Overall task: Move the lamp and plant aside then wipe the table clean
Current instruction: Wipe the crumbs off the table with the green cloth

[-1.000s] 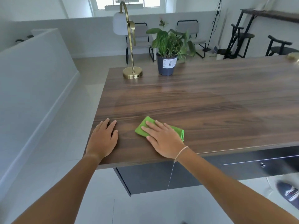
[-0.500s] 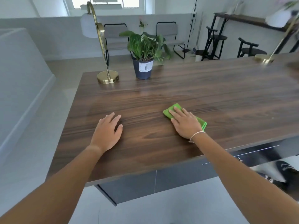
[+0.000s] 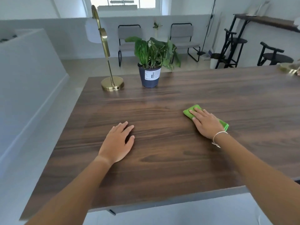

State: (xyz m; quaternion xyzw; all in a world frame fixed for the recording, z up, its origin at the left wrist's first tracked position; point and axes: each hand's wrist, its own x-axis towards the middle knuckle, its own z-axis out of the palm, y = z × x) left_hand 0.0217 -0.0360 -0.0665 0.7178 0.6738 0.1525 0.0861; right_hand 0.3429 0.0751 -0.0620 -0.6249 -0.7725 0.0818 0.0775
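A dark wooden table [image 3: 162,168] fills the view. My right hand [image 3: 207,123] lies flat on a folded green cloth [image 3: 189,112] and presses it onto the tabletop right of centre. My left hand [image 3: 117,143] rests flat on the bare wood with its fingers apart and holds nothing. At the table's far left corner stands a brass lamp [image 3: 112,83] with a white shade. Just right of it is a green plant in a dark pot [image 3: 150,77].
A second brass lamp base [image 3: 290,69] shows at the far right table edge. A white low wall [image 3: 32,78] runs along the left. Behind the table stand two grey chairs [image 3: 183,38] and dark stools [image 3: 274,57].
My right hand has slid the green cloth away from the near edge, rightward and further onto the table. My left hand has also moved further in from the edge.
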